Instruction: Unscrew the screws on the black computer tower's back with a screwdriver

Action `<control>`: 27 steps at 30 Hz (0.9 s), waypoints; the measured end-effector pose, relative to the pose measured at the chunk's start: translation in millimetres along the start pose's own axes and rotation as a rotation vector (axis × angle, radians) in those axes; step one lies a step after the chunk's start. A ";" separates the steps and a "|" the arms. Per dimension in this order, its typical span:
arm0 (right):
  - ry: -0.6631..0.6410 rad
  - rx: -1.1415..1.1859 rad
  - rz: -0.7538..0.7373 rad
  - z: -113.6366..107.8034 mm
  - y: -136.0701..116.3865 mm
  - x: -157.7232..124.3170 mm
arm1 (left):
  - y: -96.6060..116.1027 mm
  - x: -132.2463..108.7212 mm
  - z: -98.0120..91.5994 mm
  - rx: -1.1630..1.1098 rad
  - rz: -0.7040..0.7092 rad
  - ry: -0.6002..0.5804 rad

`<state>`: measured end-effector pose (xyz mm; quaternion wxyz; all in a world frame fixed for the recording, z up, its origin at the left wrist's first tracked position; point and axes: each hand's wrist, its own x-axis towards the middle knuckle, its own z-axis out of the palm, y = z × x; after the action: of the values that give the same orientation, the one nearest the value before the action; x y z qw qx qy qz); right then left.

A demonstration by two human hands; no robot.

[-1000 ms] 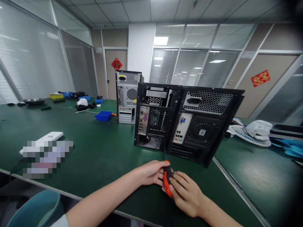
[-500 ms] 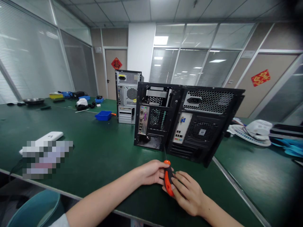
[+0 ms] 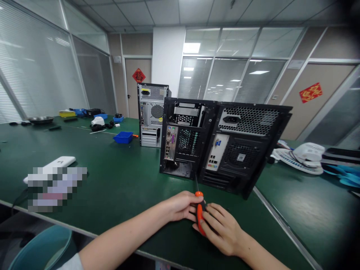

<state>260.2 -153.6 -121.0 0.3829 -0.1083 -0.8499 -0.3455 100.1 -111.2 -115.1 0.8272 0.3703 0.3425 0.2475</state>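
Note:
An orange and black screwdriver (image 3: 200,215) points away from me, its thin shaft reaching the lower right edge of an open black computer case (image 3: 198,150). Whether the tip sits on a screw is too small to tell. My left hand (image 3: 184,206) pinches the front of the handle near its orange collar. Around the rear of the handle are the fingers of my right hand (image 3: 222,228). Right beside the open case stands a second black computer case (image 3: 239,150), slightly tilted, with its back panel facing me.
Behind the black cases is a silver computer case (image 3: 153,112), with a blue tray (image 3: 123,137) to its left. A white device (image 3: 53,167) lies at the left of the green table (image 3: 118,180). White fan parts (image 3: 303,157) lie at the right. A teal bin (image 3: 45,247) is below the edge.
The screwdriver handle has turned slightly between my hands, showing a different side of its orange and black grip. The computer cases stay where they were.

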 end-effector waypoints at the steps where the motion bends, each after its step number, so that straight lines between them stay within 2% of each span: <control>1: -0.002 0.002 0.000 0.6 -0.1 -1.4 | 0.0 -0.1 0.1 0.004 0.004 0.001; 11: -0.052 0.038 -0.043 3.8 -0.8 -12.0 | 0.4 -1.1 0.8 0.058 0.017 0.004; 18: -0.131 0.072 -0.107 3.7 -0.5 -12.0 | -2.8 1.4 -0.6 0.116 0.022 0.018; 27: -0.130 0.069 -0.103 3.8 0.6 -13.1 | -0.8 -0.5 2.1 0.132 0.042 0.023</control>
<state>267.2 -149.6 -132.0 0.3122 -0.0731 -0.8887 -0.3278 101.4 -113.0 -114.4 0.7918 0.4282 0.3597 0.2457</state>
